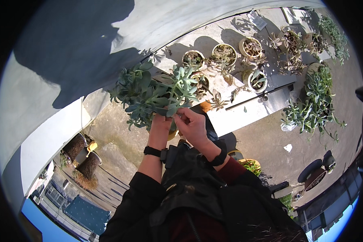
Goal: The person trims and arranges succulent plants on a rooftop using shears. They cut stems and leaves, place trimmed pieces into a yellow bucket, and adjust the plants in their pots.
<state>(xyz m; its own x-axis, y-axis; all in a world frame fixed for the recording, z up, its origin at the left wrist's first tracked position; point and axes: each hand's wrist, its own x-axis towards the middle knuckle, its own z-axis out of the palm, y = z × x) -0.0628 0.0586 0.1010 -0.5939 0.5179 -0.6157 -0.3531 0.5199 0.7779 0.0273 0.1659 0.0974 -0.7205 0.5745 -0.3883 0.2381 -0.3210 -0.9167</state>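
Note:
A large grey-green succulent plant (151,93) stands in front of me, its leafy stems spreading left and up. My left hand (161,121) reaches in under its leaves, and the fingers are hidden by them. Close beside it, my right hand (190,122) is curled, with thumb and forefinger together at a leaf or stem on the plant's lower right side. What lies between those fingertips is too small to make out. Part of a yellowish pot shows below the hands.
Potted succulents, one in a white pot (257,81), stand on a pale board (239,116) at the upper right, with loose rosettes among them. A trailing succulent (316,99) is farther right. At the left are large planters (89,165) and a yellow watering can (92,147). A pale wall (87,69) rises behind.

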